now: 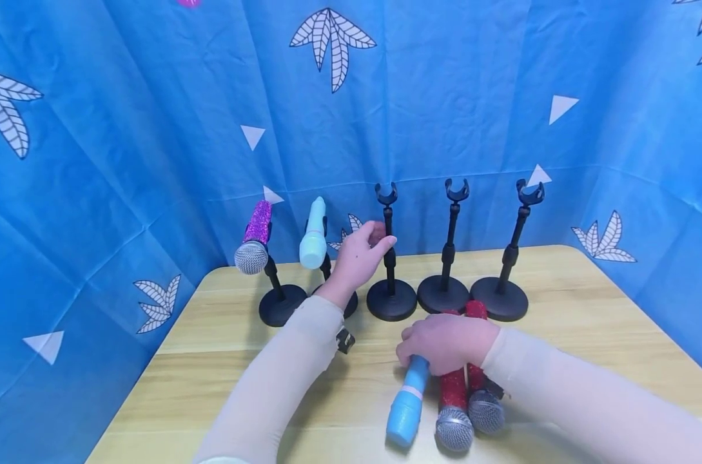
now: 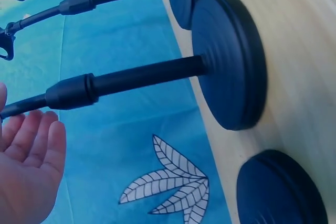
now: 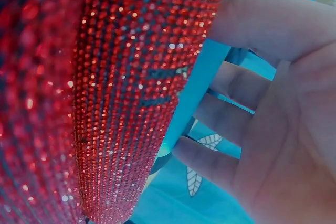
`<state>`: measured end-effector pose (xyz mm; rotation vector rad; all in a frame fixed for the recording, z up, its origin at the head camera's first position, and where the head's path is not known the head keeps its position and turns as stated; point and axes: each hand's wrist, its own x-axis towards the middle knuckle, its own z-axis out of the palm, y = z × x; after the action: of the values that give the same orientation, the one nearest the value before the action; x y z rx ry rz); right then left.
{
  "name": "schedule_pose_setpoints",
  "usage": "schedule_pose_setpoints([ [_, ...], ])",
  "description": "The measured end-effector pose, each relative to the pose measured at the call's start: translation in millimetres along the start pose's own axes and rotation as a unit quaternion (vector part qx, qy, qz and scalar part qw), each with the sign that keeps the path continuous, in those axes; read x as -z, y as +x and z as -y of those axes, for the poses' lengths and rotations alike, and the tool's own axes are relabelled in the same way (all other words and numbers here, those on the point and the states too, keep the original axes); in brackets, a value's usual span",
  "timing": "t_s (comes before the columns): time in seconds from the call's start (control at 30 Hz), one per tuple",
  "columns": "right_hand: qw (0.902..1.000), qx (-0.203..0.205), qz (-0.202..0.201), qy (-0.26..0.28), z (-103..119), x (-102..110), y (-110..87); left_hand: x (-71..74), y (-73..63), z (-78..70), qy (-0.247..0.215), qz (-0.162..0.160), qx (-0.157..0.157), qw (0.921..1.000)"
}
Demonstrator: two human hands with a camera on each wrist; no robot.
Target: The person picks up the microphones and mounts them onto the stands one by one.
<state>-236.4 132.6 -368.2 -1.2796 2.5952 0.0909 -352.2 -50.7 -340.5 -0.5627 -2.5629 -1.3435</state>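
Five black microphone stands line the back of the table. My left hand (image 1: 358, 258) holds the pole of the middle stand (image 1: 392, 301) below its empty clip, fingers behind the pole in the left wrist view. Nearer the front, my right hand (image 1: 450, 341) grips the handle of a light-blue microphone (image 1: 406, 412), its head toward the table's front. Right beside it lie two red glittery microphones (image 1: 454, 392) (image 1: 485, 409) with silver mesh heads, partly hidden under the right hand and wrist. Their sparkling red handles (image 3: 136, 98) fill much of the right wrist view.
The far-left stand (image 1: 282, 304) bears a purple glittery microphone (image 1: 256, 241); a mint-green microphone (image 1: 314, 237) sits in the stand beside it. Two stands on the right (image 1: 443, 293) (image 1: 499, 298) have empty clips. A blue patterned curtain (image 1: 467, 84) surrounds the wooden table (image 1: 583, 303).
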Motion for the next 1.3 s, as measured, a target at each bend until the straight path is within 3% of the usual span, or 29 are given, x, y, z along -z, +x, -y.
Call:
schedule_pose_setpoints([
  [0.17, 0.9996, 0.014, -0.024, 0.01, -3.9, 0.7, -1.5, -2.7, 6.9, -6.6, 0.011, -0.019, -0.009, 0.9997],
  [0.33, 0.9973, 0.01, -0.048, 0.054, -5.9, 8.0, -5.5, -3.4, 8.1, -7.6, 0.041, -0.028, -0.021, 0.9985],
  [0.57, 0.988, 0.008, -0.105, 0.113, -11.1, 21.5, -18.7, 4.7, -0.6, -8.3, 0.08, -0.009, -0.053, 0.9954],
  [0.83, 0.9688, -0.017, -0.161, 0.188, -21.9, 33.2, -38.1, 13.3, -23.3, -15.2, 0.065, 0.029, -0.065, 0.9954],
  [0.97, 0.9538, -0.028, -0.196, 0.226, -24.6, 39.3, -44.2, 14.9, -36.8, -18.6, 0.062, 0.041, -0.086, 0.9936],
  [1.3, 0.9179, -0.027, -0.307, 0.25, -20.7, 58.7, -61.0, 14.7, -71.8, -36.8, 0.041, 0.088, -0.106, 0.9896],
])
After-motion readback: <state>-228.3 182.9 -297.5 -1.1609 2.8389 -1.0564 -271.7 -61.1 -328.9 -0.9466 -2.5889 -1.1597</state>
